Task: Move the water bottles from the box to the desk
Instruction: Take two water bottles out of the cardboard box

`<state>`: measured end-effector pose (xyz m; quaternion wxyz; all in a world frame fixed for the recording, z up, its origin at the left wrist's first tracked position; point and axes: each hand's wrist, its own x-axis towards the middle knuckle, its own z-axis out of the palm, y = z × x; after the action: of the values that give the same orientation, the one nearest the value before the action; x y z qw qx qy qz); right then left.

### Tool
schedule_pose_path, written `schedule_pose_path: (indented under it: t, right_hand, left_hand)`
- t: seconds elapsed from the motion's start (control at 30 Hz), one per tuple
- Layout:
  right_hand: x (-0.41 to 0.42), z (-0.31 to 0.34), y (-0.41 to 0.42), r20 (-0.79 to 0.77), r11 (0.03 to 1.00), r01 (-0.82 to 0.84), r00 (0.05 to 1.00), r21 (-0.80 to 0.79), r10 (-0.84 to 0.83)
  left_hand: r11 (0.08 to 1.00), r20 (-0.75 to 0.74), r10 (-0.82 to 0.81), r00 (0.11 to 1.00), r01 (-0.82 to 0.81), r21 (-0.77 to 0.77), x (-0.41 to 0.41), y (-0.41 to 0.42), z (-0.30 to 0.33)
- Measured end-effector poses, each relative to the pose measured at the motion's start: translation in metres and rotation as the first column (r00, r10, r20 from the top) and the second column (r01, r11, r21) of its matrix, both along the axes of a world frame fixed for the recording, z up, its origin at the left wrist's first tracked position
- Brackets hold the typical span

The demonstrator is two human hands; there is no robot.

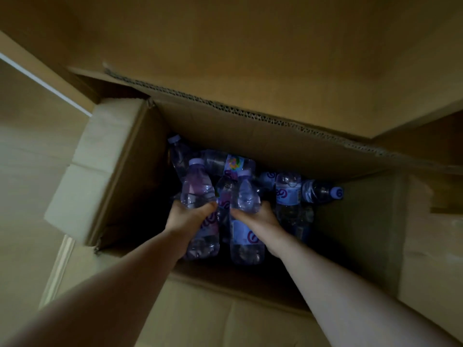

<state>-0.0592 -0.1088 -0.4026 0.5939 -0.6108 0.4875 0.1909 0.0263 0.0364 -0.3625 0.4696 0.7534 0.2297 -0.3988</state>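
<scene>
Reaching into open corrugated cardboard box [263, 146], both bare forearms extended. Left hand [190, 219] curls round clear ribbed plastic bottle [200, 196] with lilac cap, thumb across its waist. Right hand [258, 216] grips second bottle [246, 196], same shape, white label with purple logo. Both bottles inside box, held side by side. More bottles [288, 191] lie jumbled beneath; dim interior, count unclear. Flaps [105, 159] folded outward, fluted edge showing.

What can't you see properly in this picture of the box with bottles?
- Head view: fingers of the left hand and right hand, hidden behind the clear plastic bottles they grip.
- The brown cardboard box floor and bottle count: too dark.
- The desk: out of frame.
</scene>
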Motion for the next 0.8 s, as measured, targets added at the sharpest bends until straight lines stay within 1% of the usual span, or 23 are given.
schedule_pose_path:
  t: [0.13,0.23,0.3,0.4,0.47,0.57,0.63,0.73,0.8]
  right_hand:
    - [0.003,0.049,0.006,0.005,0.992,-0.037,0.999,-0.119,0.037]
    - [0.006,0.090,0.012,-0.004,0.962,-0.071,0.997,-0.265,0.072]
    - [0.008,0.120,0.017,0.006,0.944,-0.042,0.999,-0.328,0.047]
    - [0.011,0.166,0.027,0.077,0.951,0.019,0.997,-0.308,0.005]
    - [0.014,0.195,0.035,0.100,0.962,0.006,0.995,-0.274,0.022]
    - [0.021,0.240,0.052,0.131,0.970,-0.099,0.983,-0.222,0.130]
    - [0.027,0.273,0.068,0.136,0.954,-0.196,0.964,-0.225,0.230]
    - [0.034,0.327,0.101,0.151,0.914,-0.299,0.925,-0.275,0.349]
    - [0.038,0.363,0.129,0.199,0.893,-0.338,0.893,-0.298,0.404]
  left_hand:
    - [0.999,0.035,0.012,0.999,-0.010,-0.037,-0.002,0.003,0.046]
    - [1.000,0.031,0.027,0.999,-0.027,-0.003,-0.004,0.006,0.083]
    - [0.999,0.039,0.043,0.998,-0.043,0.001,-0.005,0.009,0.109]
    - [0.996,0.067,0.086,0.994,-0.086,-0.009,-0.010,0.019,0.150]
    - [0.992,0.079,0.128,0.989,-0.128,-0.012,-0.013,0.030,0.178]
    - [0.970,0.109,0.238,0.965,-0.231,-0.072,-0.022,0.054,0.222]
    - [0.946,0.136,0.319,0.938,-0.306,-0.107,-0.029,0.075,0.254]
    - [0.901,0.183,0.434,0.882,-0.430,-0.066,-0.040,0.111,0.303]
    - [0.857,0.274,0.499,0.822,-0.516,-0.015,-0.050,0.136,0.335]
